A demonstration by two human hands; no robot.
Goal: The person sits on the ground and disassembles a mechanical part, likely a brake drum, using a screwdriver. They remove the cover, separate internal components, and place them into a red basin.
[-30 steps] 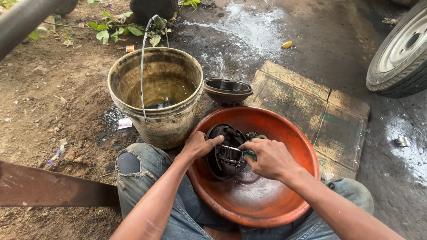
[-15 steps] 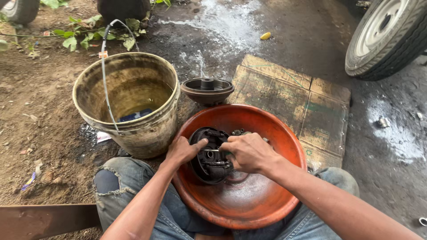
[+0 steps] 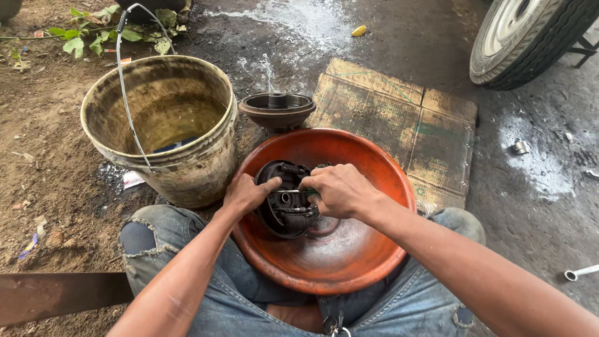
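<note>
— What are the hands doing?

— Both hands grip a black, greasy brake assembly (image 3: 286, 200), a round metal part with curved shoes and a bright centre hub. It stands on edge inside a wide, shallow orange basin (image 3: 349, 262) that rests on the person's lap, over torn blue jeans (image 3: 156, 249). The left hand (image 3: 249, 193) curls around the part's left rim. The right hand (image 3: 340, 190) is closed over its upper right side, fingers folded down.

— And around them?

— To the left, on bare dirt, stands a grimy plastic bucket (image 3: 187, 168) with a wire handle and murky liquid at the bottom. Behind the basin sits a dark round brake drum (image 3: 276, 109) on a flattened, stained cardboard sheet (image 3: 399, 118). A vehicle tyre (image 3: 530, 37) shows at upper right, on wet concrete.
</note>
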